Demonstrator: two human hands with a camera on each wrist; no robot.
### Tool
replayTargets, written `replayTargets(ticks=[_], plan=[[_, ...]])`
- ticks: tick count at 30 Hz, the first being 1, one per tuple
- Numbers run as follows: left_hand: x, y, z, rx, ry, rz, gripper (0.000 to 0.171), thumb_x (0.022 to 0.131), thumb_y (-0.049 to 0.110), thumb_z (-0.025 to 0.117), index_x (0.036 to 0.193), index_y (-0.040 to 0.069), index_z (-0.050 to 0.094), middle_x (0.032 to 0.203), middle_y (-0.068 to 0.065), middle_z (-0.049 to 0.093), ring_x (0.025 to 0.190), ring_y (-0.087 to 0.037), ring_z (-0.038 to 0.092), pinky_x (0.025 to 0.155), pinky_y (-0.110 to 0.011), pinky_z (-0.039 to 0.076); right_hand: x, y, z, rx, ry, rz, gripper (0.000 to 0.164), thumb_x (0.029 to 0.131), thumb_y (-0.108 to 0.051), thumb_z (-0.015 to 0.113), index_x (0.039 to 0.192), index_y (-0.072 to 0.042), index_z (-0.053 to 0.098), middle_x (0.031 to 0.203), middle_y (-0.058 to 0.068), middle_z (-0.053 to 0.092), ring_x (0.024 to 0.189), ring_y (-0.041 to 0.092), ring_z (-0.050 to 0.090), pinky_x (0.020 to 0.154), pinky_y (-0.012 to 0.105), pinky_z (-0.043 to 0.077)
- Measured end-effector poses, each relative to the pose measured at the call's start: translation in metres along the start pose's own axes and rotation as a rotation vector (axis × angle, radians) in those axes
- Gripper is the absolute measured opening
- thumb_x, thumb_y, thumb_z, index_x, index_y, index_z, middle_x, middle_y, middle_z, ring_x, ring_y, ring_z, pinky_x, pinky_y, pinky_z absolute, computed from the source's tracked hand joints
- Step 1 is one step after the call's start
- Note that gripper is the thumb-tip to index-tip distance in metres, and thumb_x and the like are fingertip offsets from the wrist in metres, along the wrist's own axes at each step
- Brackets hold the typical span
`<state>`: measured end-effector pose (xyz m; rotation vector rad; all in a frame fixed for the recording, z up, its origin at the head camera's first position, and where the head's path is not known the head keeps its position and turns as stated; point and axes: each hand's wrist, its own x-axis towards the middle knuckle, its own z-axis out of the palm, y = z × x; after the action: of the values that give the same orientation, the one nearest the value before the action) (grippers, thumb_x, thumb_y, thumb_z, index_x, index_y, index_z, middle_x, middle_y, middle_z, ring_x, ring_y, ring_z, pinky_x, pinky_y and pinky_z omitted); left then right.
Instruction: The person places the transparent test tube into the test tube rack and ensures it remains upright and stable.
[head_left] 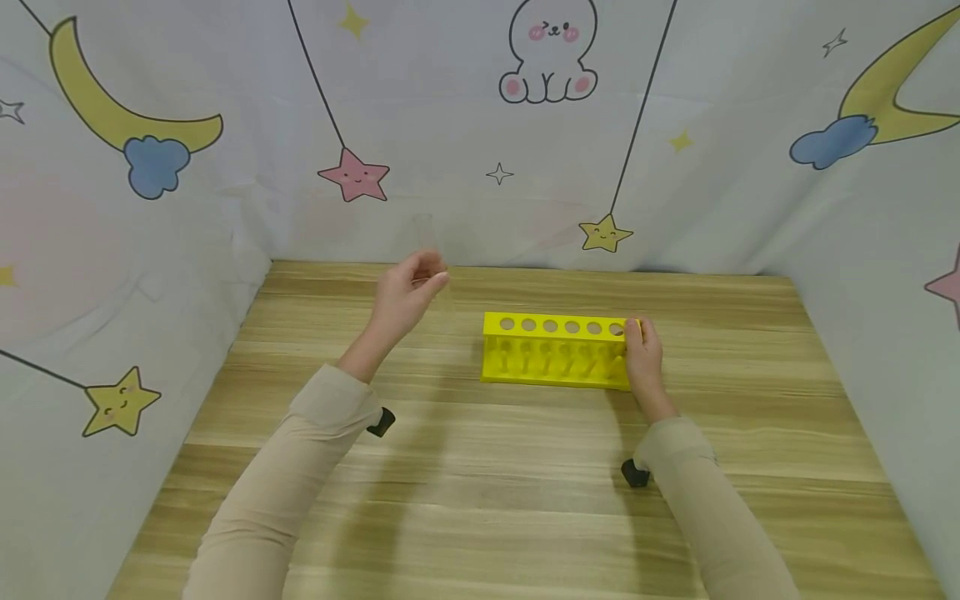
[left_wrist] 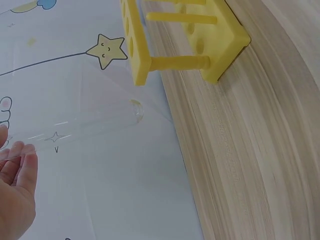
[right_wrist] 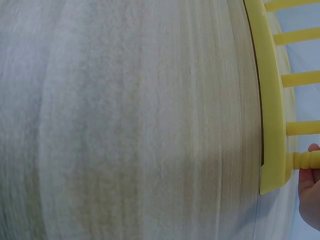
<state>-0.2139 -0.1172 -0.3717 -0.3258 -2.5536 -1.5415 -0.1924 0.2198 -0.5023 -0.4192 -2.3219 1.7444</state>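
Pinching a clear tube [head_left: 425, 232] between thumb and fingertips, the left hand [head_left: 407, 293] hangs just left of centre in the head view; the tube's top leans slightly left. Right of it, the yellow rack [head_left: 558, 336] stands on the desk [head_left: 525, 500], well apart from the tube, its right end gripped by the right hand [head_left: 645, 357]. Beyond, a patterned curtain [head_left: 465, 108] fills the upper frame. Smooth walls and a fingertip hold could let the tube slip or swivel; being so transparent, its rounded end might be misjudged and knock the rack's rim. A tug from the right hand could shift the holes.
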Motion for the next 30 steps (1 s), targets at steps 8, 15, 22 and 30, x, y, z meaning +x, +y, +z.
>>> replayTargets(ticks=[8,15,22,30], plan=[[0.004,0.004,0.004,-0.007,-0.009,0.001,0.032,0.085,0.018,0.058,0.112,0.0,0.055,0.104,-0.014,0.061,0.095,-0.022,0.057,0.085,-0.029,0.049,0.0,0.0,0.0,0.004,0.001,-0.001,0.022,0.093,-0.039,0.036,0.085,-0.021,0.045,0.076,-0.003,0.04,0.065,0.008,0.037,0.058,0.019,0.034],[0.007,0.008,0.008,-0.021,-0.011,0.018,0.031,0.085,0.018,0.059,0.11,0.001,0.056,0.102,-0.013,0.061,0.094,-0.021,0.057,0.085,-0.028,0.049,0.0,0.0,0.0,-0.002,0.001,0.0,0.025,0.093,-0.04,0.036,0.086,-0.019,0.045,0.076,-0.003,0.039,0.066,0.009,0.036,0.059,0.02,0.033],[0.009,0.009,0.013,-0.039,-0.008,0.027,0.032,0.084,0.015,0.06,0.111,0.0,0.055,0.104,-0.015,0.061,0.095,-0.023,0.057,0.085,-0.032,0.049,0.0,0.0,0.0,-0.017,-0.003,-0.002,0.031,0.093,-0.042,0.034,0.09,-0.013,0.046,0.076,-0.003,0.039,0.068,0.009,0.037,0.06,0.02,0.033],[0.01,0.011,0.017,-0.04,-0.01,0.042,0.032,0.084,0.017,0.06,0.11,0.0,0.056,0.102,-0.014,0.061,0.094,-0.022,0.057,0.085,-0.03,0.049,0.001,0.002,0.0,-0.004,-0.002,0.011,0.025,0.093,-0.042,0.035,0.087,-0.02,0.044,0.075,-0.002,0.038,0.067,0.01,0.036,0.06,0.021,0.033]])
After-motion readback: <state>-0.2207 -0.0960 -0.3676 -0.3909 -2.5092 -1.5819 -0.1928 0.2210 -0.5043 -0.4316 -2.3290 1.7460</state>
